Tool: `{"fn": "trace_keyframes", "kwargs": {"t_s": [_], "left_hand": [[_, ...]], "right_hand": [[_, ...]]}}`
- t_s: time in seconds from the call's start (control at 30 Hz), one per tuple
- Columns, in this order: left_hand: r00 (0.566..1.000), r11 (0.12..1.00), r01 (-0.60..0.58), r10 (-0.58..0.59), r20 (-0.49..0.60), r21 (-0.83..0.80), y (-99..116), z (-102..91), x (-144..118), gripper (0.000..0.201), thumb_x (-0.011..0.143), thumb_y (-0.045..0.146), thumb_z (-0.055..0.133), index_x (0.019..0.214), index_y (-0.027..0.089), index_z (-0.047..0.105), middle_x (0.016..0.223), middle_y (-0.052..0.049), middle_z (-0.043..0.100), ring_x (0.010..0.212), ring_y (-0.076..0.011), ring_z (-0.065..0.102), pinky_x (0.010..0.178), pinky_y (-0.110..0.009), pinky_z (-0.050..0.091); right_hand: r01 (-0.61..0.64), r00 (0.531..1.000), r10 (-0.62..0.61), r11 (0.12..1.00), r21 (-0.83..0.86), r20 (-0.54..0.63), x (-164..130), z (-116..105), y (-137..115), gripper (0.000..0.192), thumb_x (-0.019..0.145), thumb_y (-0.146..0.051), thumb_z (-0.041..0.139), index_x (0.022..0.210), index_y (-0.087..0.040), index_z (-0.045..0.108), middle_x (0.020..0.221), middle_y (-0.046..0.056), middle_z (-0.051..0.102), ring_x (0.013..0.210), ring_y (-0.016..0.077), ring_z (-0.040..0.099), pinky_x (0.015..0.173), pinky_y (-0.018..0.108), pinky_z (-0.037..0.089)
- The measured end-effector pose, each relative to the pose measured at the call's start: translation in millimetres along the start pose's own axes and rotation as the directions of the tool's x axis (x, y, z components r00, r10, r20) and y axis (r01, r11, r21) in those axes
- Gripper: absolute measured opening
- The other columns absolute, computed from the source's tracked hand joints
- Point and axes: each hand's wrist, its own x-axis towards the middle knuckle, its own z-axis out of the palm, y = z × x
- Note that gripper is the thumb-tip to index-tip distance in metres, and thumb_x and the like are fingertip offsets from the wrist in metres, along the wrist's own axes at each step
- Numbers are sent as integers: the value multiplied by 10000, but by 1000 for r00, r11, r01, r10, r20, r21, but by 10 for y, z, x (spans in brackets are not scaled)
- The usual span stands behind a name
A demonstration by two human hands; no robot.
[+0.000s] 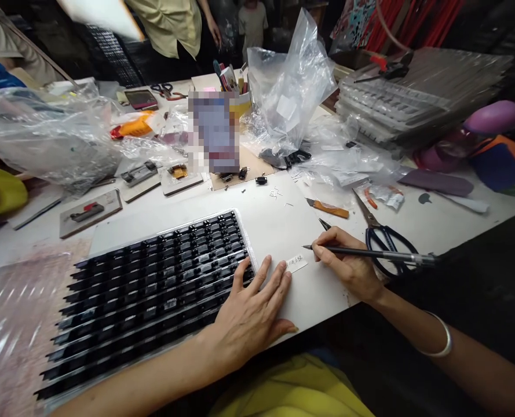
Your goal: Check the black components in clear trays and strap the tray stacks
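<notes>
My right hand [346,260] grips a black pen [383,253], its tip pointing left just above the white tabletop. A small white paper label [296,264] with handwriting lies flat to the left of the pen tip. My left hand [259,298] rests with fingers spread, fingertips at the label's left edge and along the right side of a clear tray [246,234]. That tray is filled with rows of black connector-like parts [153,289]. Beneath my right wrist and beyond it lie scissors [385,237] with dark handles.
An orange utility knife [329,208] lies beyond my right hand. Stacked clear trays [396,98] stand at the back right, plastic bags [292,87] at the back. Several small fixtures [91,213] sit behind the tray. A person in a yellow shirt [168,26] stands across the table.
</notes>
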Motion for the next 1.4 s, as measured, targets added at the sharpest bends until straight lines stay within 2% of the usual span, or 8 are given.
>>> {"fn": "trace_keyframes", "kwargs": {"t_s": [0.17, 0.27, 0.43, 0.7, 0.97, 1.4], "left_hand": [[1000, 1000, 5, -5, -3, 3, -5, 24, -23, 620, 904, 581, 315, 1328, 150, 455, 1440, -104, 409, 1346, -298, 304, 1084, -500, 97], [1000, 1000, 5, -5, -1, -4, -9, 20, -23, 635, 899, 591, 309, 1335, 150, 448, 1439, -111, 410, 1357, -300, 282, 1083, -503, 111], [1000, 1000, -11, 11, 4, -2, -6, 15, -43, 630, 903, 578, 314, 1343, 142, 435, 1388, -136, 467, 1348, -295, 304, 1088, -506, 129], [999, 999, -33, 33, -12, 23, 9, 29, -73, 597, 922, 538, 304, 1306, 109, 461, 1431, -135, 414, 1351, -291, 299, 1097, -503, 72], [999, 998, -39, 38, 7, 39, 12, 4, -63, 585, 920, 529, 323, 1300, 110, 472, 1427, -160, 412, 1338, -295, 323, 1080, -514, 154], [999, 996, -47, 48, -3, 70, 7, -36, -57, 609, 928, 545, 266, 1275, 94, 485, 1418, -136, 431, 1324, -308, 338, 1055, -519, 162]], "right_hand": [[78, 992, -84, 995, 67, 94, -88, 96, -98, 66, 836, -210, 567, 900, -201, 555, 839, 23, 594, 802, 148, 581, 712, 270, 477], [82, 985, -94, 993, 87, 146, -85, 148, -118, 19, 828, -199, 548, 833, -197, 530, 754, 3, 566, 704, 130, 558, 631, 254, 464], [85, 974, -79, 996, -20, 211, -41, 174, -86, 111, 786, -179, 525, 679, -189, 498, 575, -35, 490, 525, 95, 435, 502, 237, 366], [153, 956, -121, 983, -103, 267, -51, 252, -47, 175, 799, -176, 497, 631, -189, 449, 551, -40, 469, 502, 82, 409, 497, 224, 346], [236, 928, -180, 962, -137, 327, -53, 256, -23, 209, 833, -169, 471, 629, -190, 428, 567, -39, 442, 523, 83, 410, 524, 225, 348], [359, 899, -300, 923, -142, 319, -78, 297, 7, 212, 827, -108, 453, 639, -196, 413, 568, -36, 426, 521, 88, 404, 519, 230, 337]]}}
